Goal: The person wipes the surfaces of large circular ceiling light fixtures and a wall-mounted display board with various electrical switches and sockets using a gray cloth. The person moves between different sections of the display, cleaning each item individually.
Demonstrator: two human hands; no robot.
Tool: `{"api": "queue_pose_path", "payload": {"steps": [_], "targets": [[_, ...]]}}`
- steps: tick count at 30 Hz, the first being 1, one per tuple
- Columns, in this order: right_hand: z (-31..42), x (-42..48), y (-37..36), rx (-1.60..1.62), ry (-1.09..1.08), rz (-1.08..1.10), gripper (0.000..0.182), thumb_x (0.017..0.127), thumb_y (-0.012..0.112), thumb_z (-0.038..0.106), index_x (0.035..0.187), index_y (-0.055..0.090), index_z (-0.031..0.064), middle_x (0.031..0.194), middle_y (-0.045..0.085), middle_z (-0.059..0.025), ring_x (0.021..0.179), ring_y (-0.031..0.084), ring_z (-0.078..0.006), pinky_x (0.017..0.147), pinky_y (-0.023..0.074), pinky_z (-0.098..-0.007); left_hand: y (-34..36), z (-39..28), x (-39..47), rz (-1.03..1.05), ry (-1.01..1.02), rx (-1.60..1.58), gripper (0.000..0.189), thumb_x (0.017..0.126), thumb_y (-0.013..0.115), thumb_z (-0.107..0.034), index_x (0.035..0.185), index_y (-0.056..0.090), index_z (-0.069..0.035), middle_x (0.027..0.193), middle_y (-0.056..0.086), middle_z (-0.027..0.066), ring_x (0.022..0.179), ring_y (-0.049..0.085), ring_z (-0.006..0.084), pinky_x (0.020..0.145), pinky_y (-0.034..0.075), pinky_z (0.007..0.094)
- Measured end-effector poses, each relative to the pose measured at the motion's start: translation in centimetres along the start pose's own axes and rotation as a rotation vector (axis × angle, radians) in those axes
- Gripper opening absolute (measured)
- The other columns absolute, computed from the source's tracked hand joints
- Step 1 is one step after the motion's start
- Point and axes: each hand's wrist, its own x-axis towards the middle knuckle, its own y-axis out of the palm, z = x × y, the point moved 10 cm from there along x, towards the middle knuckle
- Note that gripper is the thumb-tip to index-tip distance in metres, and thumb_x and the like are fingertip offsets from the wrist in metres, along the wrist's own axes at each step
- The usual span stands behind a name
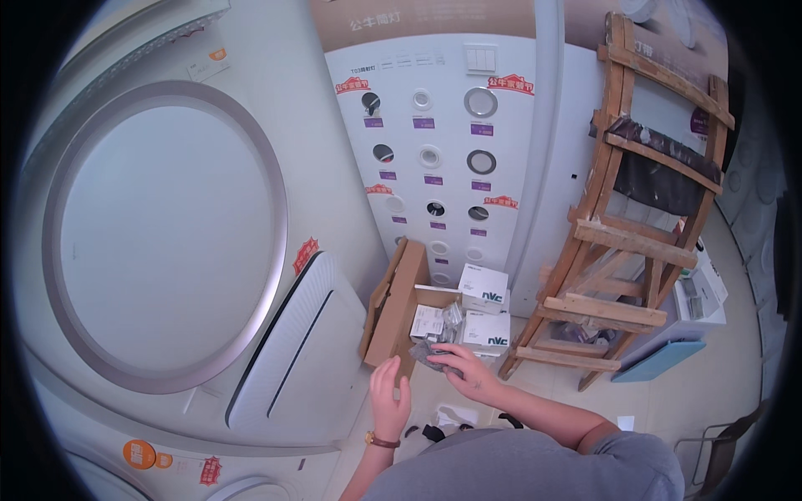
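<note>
My right hand (467, 374) grips a crumpled grey cloth (432, 356) just in front of an open cardboard box (437, 294). Inside that box lie a white printed packet (428, 320) and small clear plastic bags (452, 314). To the left, my left hand (390, 391) is raised with nothing in it, its fingers apart, and a brown-strapped watch (381, 440) is on the wrist. It is near the lower end of a long brown carton (398, 307). White boxes (485, 285) are stacked at the right of the open box.
A wooden stepladder (579, 263) stands at the right. Behind the boxes rises a white display board (451, 138) with downlights. Large ceiling lamps, one round (172, 250) and one rectangular (301, 357), are on the left panel. A chair (720, 451) shows at the lower right.
</note>
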Motion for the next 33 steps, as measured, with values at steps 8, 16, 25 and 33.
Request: {"api": "queue_pose_path", "payload": {"steps": [8,16,25,33], "targets": [[-8.2,-0.8,-3.8,1.016,0.487,-0.248,0.06,0.109,0.032,0.041,0.159,0.029,0.0072,0.162,0.032,-0.0058,0.148,0.031,-0.0224,0.122,0.0203,-0.0403,14.6,-3.4,7.2,0.281,-0.109,-0.582,0.084,0.092,0.072,-0.018,0.157,0.023,0.001,0.157,0.032,0.0249,0.148,0.031,0.0344,0.119,0.03,0.0438],[-8.0,8.5,-15.3,0.809,0.323,-0.23,0.063,0.107,0.042,0.044,0.157,0.033,0.0075,0.166,0.026,-0.0091,0.153,0.023,-0.0235,0.121,0.0234,-0.0485,20.2,-2.2,23.2,0.197,-0.1,-0.774,0.057,0.098,0.064,-0.011,0.149,0.042,0.0,0.146,0.05,0.0174,0.133,0.05,0.0247,0.112,0.039,0.0359],[-18.8,16.1,-21.6,-0.088,0.399,-0.302,0.055,0.1,0.059,0.016,0.152,0.043,0.0093,0.162,0.033,-0.0162,0.149,0.033,-0.0319,0.119,0.0307,-0.0405,19.9,2.9,43.6,0.08,0.128,-0.61,0.066,0.093,0.064,-0.006,0.152,0.035,-0.002,0.143,0.051,0.0214,0.13,0.053,0.0322,0.109,0.041,0.0411],[-18.9,23.8,-28.7,-0.737,0.243,-0.219,0.068,0.091,0.065,0.009,0.153,0.036,0.0039,0.162,0.027,-0.0207,0.149,0.029,-0.0405,0.12,0.0299,-0.0471,20.8,-4.6,55.4,-0.123,0.753,-0.237,0.055,0.085,0.062,0.001,0.14,0.054,-0.004,0.137,0.056,0.0149,0.123,0.057,0.0334,0.098,0.046,0.0443]]}}
